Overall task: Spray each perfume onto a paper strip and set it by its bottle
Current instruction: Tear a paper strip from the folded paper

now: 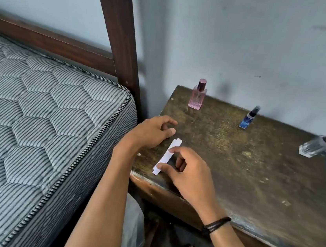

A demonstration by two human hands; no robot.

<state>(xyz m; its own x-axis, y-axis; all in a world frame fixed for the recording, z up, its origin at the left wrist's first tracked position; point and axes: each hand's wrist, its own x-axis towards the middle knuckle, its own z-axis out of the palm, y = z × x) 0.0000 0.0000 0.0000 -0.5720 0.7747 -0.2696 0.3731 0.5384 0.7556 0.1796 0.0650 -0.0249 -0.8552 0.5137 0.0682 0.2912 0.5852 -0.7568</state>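
white paper strips (165, 158) lie in a small overlapping stack at the near left corner of the table (254, 175), just left of the frame's centre. the right hand (190, 176) is curled over them, index tip on the upper part and thumb at the lower end, apparently pinching the stack along its length. the left hand (150, 134) hovers beside the stack's upper end, fingers loosely bent and gripping nothing.

the strips look thin, light and floppy; they should slide over each other and cling flat to the wood, so peeling one off probably means lifting an end edge rather than the middle.

three bottles stand well apart along the back: a pink bottle (197, 97) at upper centre, a small blue bottle (247, 119) to its right, and a clear bottle (317, 145) at the right edge. they look like glass, so likely hard, smooth and breakable, and best held around the body, leaving the cap or nozzle free. no strip lies by any bottle yet.
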